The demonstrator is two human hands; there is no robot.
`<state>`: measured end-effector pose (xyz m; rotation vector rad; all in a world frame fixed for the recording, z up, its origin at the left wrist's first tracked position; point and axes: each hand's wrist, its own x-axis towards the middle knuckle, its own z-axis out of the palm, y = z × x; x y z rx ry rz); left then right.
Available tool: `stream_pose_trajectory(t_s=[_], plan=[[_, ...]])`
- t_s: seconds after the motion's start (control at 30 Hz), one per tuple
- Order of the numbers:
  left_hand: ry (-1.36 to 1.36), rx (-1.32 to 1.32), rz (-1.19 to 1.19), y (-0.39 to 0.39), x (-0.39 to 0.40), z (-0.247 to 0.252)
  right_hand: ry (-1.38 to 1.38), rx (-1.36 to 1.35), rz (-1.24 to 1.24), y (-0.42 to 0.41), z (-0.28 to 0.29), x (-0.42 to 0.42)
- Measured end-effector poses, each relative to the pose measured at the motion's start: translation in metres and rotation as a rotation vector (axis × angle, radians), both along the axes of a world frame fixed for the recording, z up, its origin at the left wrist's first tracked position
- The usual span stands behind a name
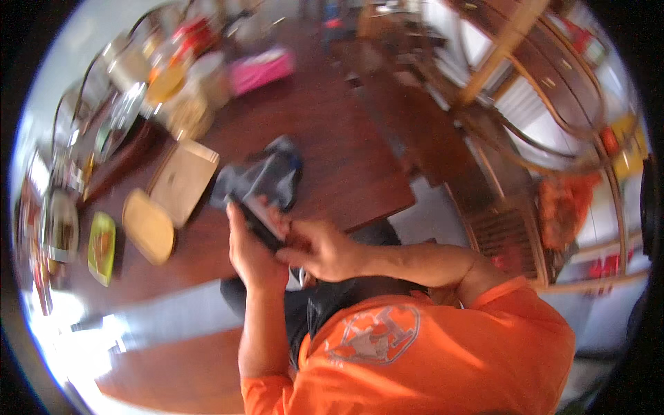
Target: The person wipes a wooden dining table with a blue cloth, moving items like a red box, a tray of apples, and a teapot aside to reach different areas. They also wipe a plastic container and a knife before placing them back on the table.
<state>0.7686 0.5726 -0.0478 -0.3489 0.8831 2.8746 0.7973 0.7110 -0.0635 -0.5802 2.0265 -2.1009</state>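
My left hand (255,255) is shut around a flat dark object (261,223) with a pale, shiny face, possibly a phone; blur hides what it is. The object slants over the near side of the table, its far end up and to the left. At its lower end, the bent fingers of my right hand (324,251) touch it, and blur hides whether they grip. Just beyond both hands, a crumpled grey-blue cloth (282,174) lies on the dark red-brown wooden table (337,155).
Left on the table are a rectangular tan board (184,181), a rounded yellowish board or tray (149,226) and a green dish (102,249) holding something brown. Jars (207,78) and a pink box (262,70) stand farther back. A wooden chair (550,150) is at the right.
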Motion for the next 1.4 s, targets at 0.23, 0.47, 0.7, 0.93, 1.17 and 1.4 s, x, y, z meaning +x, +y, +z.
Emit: stream_pose_trajectory(t_s=[0.23,0.47,0.7,0.93,1.17,1.4], plan=[[0.303,-0.024,-0.373,0.038,-0.032,-0.001,0.111,0.146,-0.409,0.04,0.023,-0.008],[0.817,-1.15,-0.24,0.06,-0.042,-0.01,0.01,0.064,-0.854,0.157,0.065,0.019],[1.135,-1.558,-0.188,0.044,-0.046,-0.034,0.176,0.417,-1.627,0.369,0.117,0.107],[1.155,-1.646,-0.201,0.046,-0.042,-0.028,0.348,0.988,-2.284,0.587,0.192,0.257],[1.243,-1.638,-0.085,0.047,-0.038,-0.018,0.124,1.625,-2.185,0.663,0.247,0.309],[1.269,-1.701,-0.085,0.05,-0.045,-0.03,-0.132,2.167,-1.811,0.763,0.264,0.362]])
